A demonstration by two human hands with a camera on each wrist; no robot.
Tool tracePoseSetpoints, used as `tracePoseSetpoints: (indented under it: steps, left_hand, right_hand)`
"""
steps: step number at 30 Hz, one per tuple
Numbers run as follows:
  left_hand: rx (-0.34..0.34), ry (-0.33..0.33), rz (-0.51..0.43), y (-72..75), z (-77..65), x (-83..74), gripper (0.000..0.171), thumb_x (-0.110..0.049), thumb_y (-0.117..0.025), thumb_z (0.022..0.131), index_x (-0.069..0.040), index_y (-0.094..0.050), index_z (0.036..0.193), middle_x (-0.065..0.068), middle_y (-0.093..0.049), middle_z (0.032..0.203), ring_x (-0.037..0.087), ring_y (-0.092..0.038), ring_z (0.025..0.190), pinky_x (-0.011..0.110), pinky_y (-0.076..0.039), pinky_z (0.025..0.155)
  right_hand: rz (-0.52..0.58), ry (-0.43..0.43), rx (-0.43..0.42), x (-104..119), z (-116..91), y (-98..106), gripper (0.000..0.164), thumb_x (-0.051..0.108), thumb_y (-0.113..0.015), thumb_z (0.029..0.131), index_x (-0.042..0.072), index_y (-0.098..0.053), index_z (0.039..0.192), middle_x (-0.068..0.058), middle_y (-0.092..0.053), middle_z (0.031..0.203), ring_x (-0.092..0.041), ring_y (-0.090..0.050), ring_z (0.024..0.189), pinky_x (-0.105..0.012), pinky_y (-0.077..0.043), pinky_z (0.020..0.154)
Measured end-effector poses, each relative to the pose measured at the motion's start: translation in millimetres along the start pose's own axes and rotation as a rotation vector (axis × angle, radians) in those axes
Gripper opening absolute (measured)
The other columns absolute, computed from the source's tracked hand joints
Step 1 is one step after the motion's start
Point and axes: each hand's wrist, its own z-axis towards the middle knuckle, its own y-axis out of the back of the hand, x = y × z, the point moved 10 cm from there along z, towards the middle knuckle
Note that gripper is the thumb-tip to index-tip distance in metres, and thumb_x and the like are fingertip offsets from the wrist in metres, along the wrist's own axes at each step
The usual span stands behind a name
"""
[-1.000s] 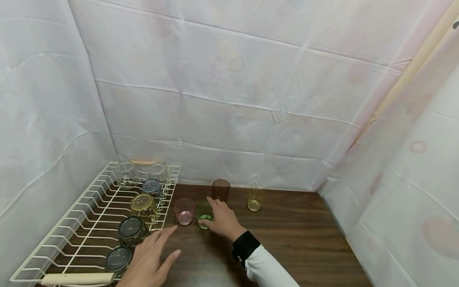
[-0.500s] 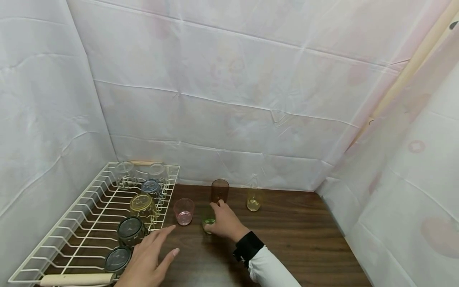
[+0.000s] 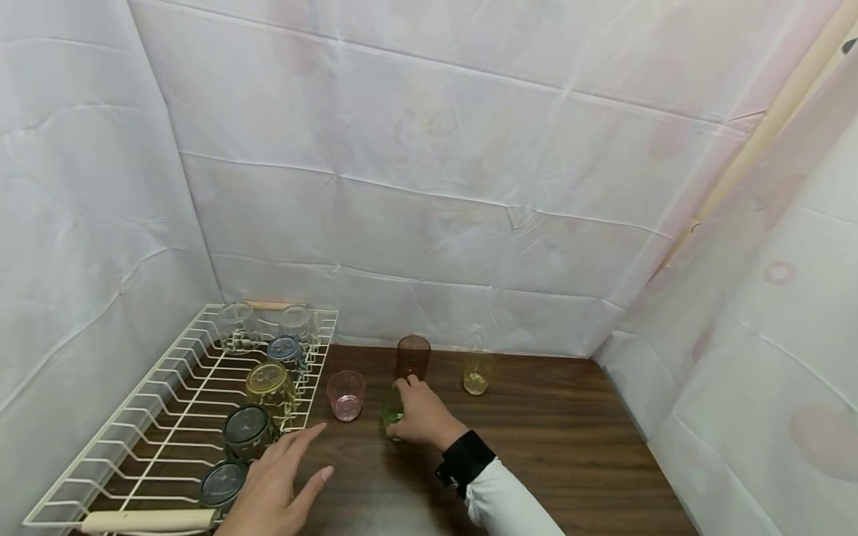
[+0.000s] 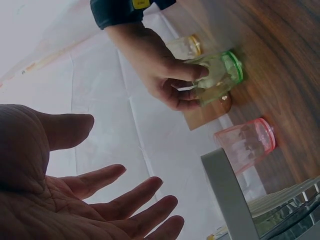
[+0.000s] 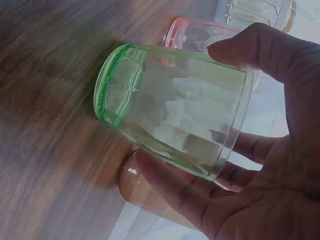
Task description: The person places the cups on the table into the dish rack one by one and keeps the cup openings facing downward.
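Observation:
My right hand grips a clear green glass near its rim, thumb on one side and fingers on the other. The glass is upright, its base close over the dark wooden table in the right wrist view. To its left stands a pink glass; behind it is a brown glass, partly covered by my right hand. My left hand holds nothing. Its fingers are spread and relaxed beside the right edge of a white wire rack, palm showing in the left wrist view.
Several upturned glass mugs line the right side of the wire rack, among them a yellow mug, a blue mug and a dark mug. A yellowish glass stands farther right. Pale sheeting encloses the table.
My right hand has closed its grip on the green glass and shifted it slightly right and nearer, away from the pink glass. The left hand has stayed almost still.

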Motion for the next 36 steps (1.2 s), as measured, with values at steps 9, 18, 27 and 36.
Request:
tracePoseSetpoints:
  steps: [9, 18, 27, 36]
  left_hand:
    - [0.003, -0.002, -0.007, -0.9, 2.4, -0.5, 0.056, -0.036, -0.077, 0.098, -0.017, -0.061, 0.149, 0.014, -0.066, 0.141, 0.040, -0.066, 0.127, 0.070, -0.053, 0.093]
    - [0.040, 0.010, -0.024, -6.7, 4.1, 0.1, 0.055, -0.036, -0.075, 0.100, -0.016, -0.060, 0.149, 0.015, -0.065, 0.142, 0.041, -0.065, 0.129, 0.071, -0.052, 0.095]
    - [0.036, 0.012, -0.027, -13.0, 5.3, -2.7, 0.054, -0.035, -0.075, 0.100, -0.016, -0.060, 0.149, 0.014, -0.065, 0.143, 0.040, -0.065, 0.128, 0.070, -0.053, 0.095]
    - [-0.021, -0.012, -0.014, -10.4, 6.6, -7.4, 0.052, -0.033, -0.077, 0.099, -0.016, -0.063, 0.146, 0.011, -0.067, 0.139, 0.038, -0.067, 0.126, 0.069, -0.054, 0.095]
  right_hand:
    - [-0.024, -0.012, -0.038, -8.7, -3.9, -0.7, 0.068, 0.038, -0.086, 0.084, 0.017, -0.058, 0.143, -0.005, -0.061, 0.129, -0.021, -0.060, 0.111, -0.036, -0.056, 0.082]
    - [0.069, -0.038, -0.115, -17.8, -15.3, 7.8, 0.069, 0.038, -0.087, 0.086, 0.015, -0.053, 0.141, -0.007, -0.058, 0.132, -0.024, -0.061, 0.112, -0.041, -0.054, 0.086]
    - [0.286, -0.023, -0.249, -24.0, -28.9, 28.4, 0.062, 0.023, -0.084, 0.086, 0.013, -0.047, 0.135, -0.008, -0.053, 0.134, -0.021, -0.055, 0.105, -0.034, -0.047, 0.083]
    - [0.791, -0.057, -0.401, -46.4, -48.6, 43.2, 0.052, 0.018, -0.079, 0.093, 0.014, -0.045, 0.132, -0.013, -0.049, 0.133, -0.016, -0.057, 0.084, -0.028, -0.051, 0.072]
